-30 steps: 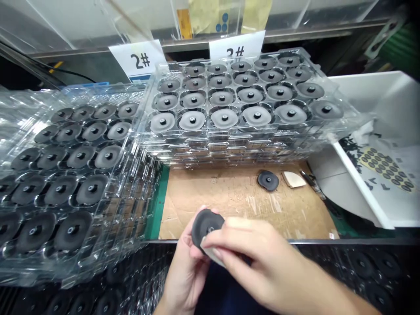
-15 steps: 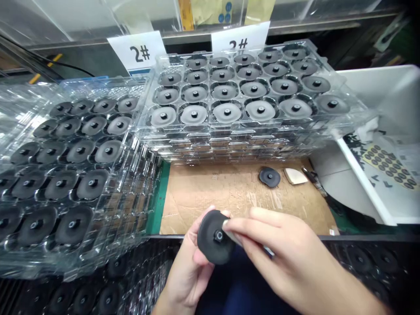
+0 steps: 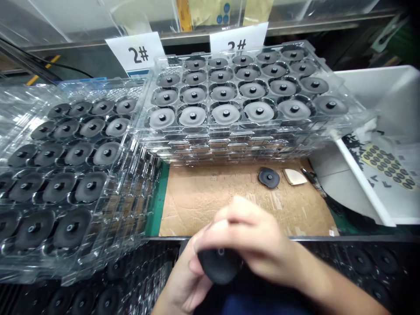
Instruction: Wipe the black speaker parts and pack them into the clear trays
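Head view: the change sits in my hands. My right hand (image 3: 256, 240) now arches across the top of the disc (image 3: 220, 269), where half a second ago its fingertips were at the right-hand edge with a pale pad showing between them. The right fingers are bent and close together, blurred by motion; cannot tell whether they pinch anything, and the pad is hidden, if they have it. My left hand (image 3: 185, 280) stays clamped on the disc, its thumb (image 3: 196, 264) at the left edge. The disc sits lower than before, off the near edge of the bench, upper part covered, the stud (image 3: 221, 251) just showing below the right fingers. Reading: the handling has shifted from the side of the disc to its upper part; with both hands on or over it, I judge this piece unfinished. Whether its surface is altered, cannot tell. Unchanged: spare disc (image 3: 269, 177) lying stud up on the cardboard (image 3: 193, 192), and just beside it the wedge (image 3: 295, 176), pale and untouched. Beyond the cardboard, the far tray (image 3: 203, 133) tops a clear stack, discs seated in its pockets; the left tray (image 3: 33, 264) likewise. The white bin (image 3: 393, 87) stands at right, a yellow sheet (image 3: 389, 166) of dark ovals inside.
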Action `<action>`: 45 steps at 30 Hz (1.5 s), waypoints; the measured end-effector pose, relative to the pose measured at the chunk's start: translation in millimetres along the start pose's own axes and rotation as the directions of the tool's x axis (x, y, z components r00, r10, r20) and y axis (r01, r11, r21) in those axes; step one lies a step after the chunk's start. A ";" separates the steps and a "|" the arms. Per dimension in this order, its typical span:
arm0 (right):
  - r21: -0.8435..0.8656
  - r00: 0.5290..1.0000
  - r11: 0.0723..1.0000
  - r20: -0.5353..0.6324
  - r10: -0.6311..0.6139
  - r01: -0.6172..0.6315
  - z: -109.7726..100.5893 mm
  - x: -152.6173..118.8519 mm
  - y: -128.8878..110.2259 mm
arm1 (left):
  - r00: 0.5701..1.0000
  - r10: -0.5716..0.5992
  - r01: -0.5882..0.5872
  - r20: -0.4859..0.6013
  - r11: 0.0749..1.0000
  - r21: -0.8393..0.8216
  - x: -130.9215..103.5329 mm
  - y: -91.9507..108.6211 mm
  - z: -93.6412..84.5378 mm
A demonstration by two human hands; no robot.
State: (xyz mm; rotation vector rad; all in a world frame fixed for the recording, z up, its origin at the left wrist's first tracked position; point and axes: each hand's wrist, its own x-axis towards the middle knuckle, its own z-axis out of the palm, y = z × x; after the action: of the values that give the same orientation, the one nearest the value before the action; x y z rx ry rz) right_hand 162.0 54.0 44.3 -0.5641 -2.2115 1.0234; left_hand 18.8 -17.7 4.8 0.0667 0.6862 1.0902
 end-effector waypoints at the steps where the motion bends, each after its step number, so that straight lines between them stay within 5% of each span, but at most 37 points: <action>1: 0.001 0.992 0.995 -0.082 0.100 -0.100 -1.4 -2.5 9.4 | 0.999 -0.020 0.021 0.035 0.999 -0.024 -1.1 0.4 -2.4; 4: -0.047 0.905 0.909 -0.129 0.406 -0.415 -1.0 -15.7 46.4 | 0.988 -0.042 0.059 0.145 0.992 -0.115 -5.4 2.6 -11.1; 7: -0.116 0.856 0.848 -0.054 0.514 -0.517 17.5 -38.2 81.2 | 0.984 -0.023 0.052 0.179 0.986 -0.156 -6.9 4.5 -18.9; 14: -0.267 0.838 0.796 -0.213 0.502 -0.544 79.7 -91.8 99.5 | 0.987 -0.026 0.054 0.160 0.984 -0.170 -2.8 8.1 -23.5; 22: -0.294 0.867 0.820 -0.258 0.427 -0.492 70.2 -73.2 112.2 | 1.000 -0.014 0.019 0.019 0.971 -0.240 5.3 3.3 -24.9; 29: -0.179 0.880 0.869 -0.222 0.421 -0.461 72.0 -73.1 101.6 | 0.990 0.043 -0.075 -0.131 0.964 -0.253 10.4 0.2 -25.9; 33: -0.118 0.864 0.866 -0.213 0.456 -0.486 54.1 -55.3 94.5 | 0.989 0.062 -0.087 -0.136 0.978 -0.191 9.5 2.8 -21.4; 37: -0.041 0.840 0.872 -0.296 0.455 -0.487 25.9 -20.2 52.2 | 0.982 0.130 -0.142 -0.136 0.986 -0.086 11.5 0.0 -18.0; 39: -0.017 0.887 0.933 -0.315 0.337 -0.360 20.3 -7.2 23.8 | 0.978 0.153 -0.158 -0.140 0.987 -0.025 11.8 -2.6 -17.9; 42: -0.002 0.974 0.986 -0.155 0.167 -0.169 19.1 2.8 -4.8 | 0.977 0.125 -0.122 -0.170 0.992 0.030 9.8 -3.9 -17.3; 45: -0.022 0.977 0.977 0.027 0.213 -0.213 18.5 9.0 -9.7 | 0.963 0.154 -0.139 -0.222 0.987 0.081 8.1 -2.6 -12.0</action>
State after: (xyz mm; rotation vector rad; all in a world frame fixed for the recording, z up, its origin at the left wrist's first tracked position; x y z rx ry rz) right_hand 141.7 44.0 45.9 -0.8138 -2.2231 1.1255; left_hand 16.7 -15.5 -9.6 0.0496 0.9348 1.2294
